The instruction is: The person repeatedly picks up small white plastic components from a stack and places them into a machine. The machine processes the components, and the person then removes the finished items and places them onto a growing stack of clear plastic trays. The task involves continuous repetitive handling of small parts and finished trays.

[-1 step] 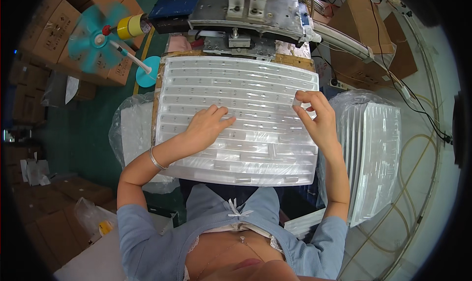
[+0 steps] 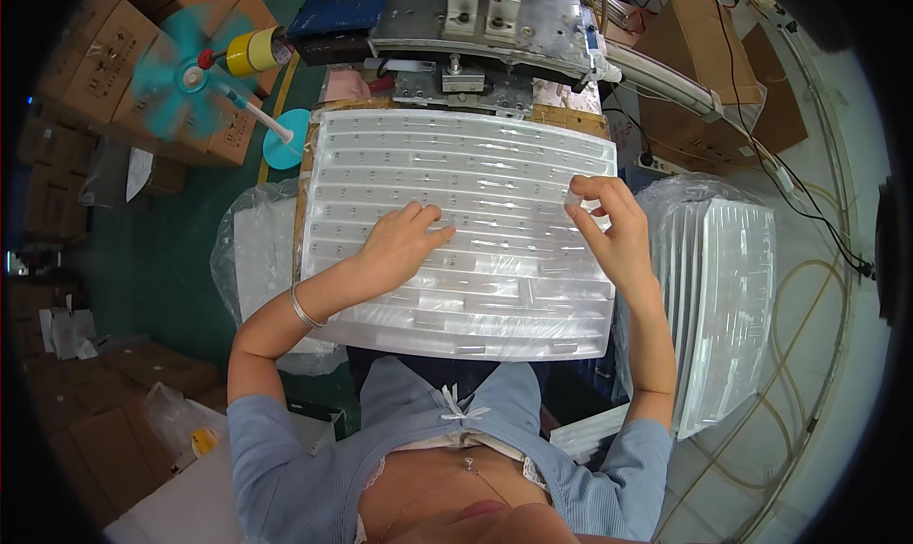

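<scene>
Presently I log one clear plastic tray (image 2: 475,164) — translucent white, moulded into many narrow rows of small pockets, glossy with glare. It lies flat in front of the person, below the grey metal machine (image 2: 495,21), its long axis running left to right and its rows running the same way. My left hand (image 2: 399,244) rests palm-down on the tray's middle rows, fingers spread and holding nothing. My right hand (image 2: 613,230) is at the tray's right edge, thumb and fingers pinched on a small clear piece (image 2: 573,200). A stack of like trays (image 2: 723,297) in a plastic bag stands just to the right; a teal fan (image 2: 185,68) stands at upper left.
</scene>
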`<state>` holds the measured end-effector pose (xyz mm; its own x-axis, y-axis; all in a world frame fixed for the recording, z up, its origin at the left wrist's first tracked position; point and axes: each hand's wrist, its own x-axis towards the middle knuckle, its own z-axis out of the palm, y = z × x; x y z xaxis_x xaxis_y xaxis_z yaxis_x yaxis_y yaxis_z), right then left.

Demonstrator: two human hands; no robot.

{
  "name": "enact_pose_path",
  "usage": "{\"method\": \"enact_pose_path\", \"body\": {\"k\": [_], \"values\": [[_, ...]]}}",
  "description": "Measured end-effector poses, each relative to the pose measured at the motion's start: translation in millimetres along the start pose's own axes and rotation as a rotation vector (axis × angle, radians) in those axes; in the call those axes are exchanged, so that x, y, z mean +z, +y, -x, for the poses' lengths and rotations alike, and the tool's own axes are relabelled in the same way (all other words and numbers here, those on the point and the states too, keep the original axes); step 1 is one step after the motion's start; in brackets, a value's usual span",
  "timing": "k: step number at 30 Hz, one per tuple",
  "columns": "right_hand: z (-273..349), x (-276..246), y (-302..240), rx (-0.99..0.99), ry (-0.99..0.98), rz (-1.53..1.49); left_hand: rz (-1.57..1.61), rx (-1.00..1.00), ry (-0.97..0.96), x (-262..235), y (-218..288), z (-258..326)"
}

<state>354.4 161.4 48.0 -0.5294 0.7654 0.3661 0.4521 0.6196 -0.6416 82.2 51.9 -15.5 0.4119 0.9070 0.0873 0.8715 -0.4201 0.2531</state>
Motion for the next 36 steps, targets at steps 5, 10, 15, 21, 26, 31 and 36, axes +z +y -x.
{"method": "enact_pose_path", "body": {"k": [5, 10, 15, 21, 26, 31, 36], "values": [[0, 0, -2, 0.072, 0.053, -0.041, 0.137, -0.039, 0.063, -14, -1, -10], [-1, -6, 0, 0.241, 0.121, -0.198, 0.061, 0.168, 0.097, -7, 17, -8], [-1, -13, 4, 0.286, 0.12, -0.382, 0.014, 0.092, -0.064, -4, 25, -6], [-1, -2, 8, 0.315, 0.137, -0.583, 0.089, 0.244, 0.018, 9, 68, -42], [1, -9, 9, 0.297, 0.066, -0.561, -0.016, 0.273, -0.016, 30, 58, -33], [4, -12, 18, 0.334, 0.096, -0.549, 0.122, 0.196, -0.023, 7, 44, -34], [-13, -21, 28, 0.256, 0.271, -0.478, 0.225, -0.004, 0.482, -53, 6, -104]]}}
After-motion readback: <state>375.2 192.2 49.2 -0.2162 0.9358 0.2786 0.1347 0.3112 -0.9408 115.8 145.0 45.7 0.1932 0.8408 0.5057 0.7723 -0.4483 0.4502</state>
